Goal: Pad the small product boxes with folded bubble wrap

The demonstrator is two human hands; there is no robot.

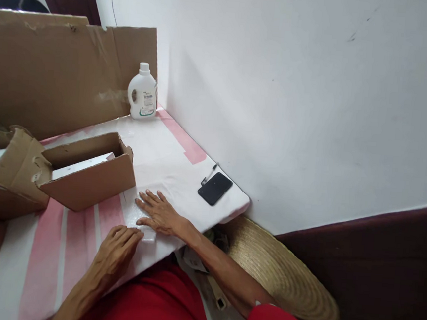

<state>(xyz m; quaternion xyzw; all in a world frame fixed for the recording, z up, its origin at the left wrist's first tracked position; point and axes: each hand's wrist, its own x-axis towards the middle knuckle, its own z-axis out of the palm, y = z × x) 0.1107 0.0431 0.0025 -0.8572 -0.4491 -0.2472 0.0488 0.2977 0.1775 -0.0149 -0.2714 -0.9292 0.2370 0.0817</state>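
A small piece of clear bubble wrap (149, 235) lies on the table near its front edge, partly hidden under my hands. My right hand (162, 214) rests flat over it, fingers spread. My left hand (118, 249) is at its near left side, with fingers bent and close together at the wrap's edge; the fingertips are partly hidden. Just left of my hands stands an open cardboard box (91, 184) with a flat white item (82, 165) inside.
A black phone (215, 188) lies by the wall with a short cable (208, 174) beside it. At the back stands a white jug-shaped bottle (143, 94) before a tall cardboard panel (56, 71). Another cardboard box (19, 163) is at left. A round woven mat (282, 270) leans below the table's right edge.
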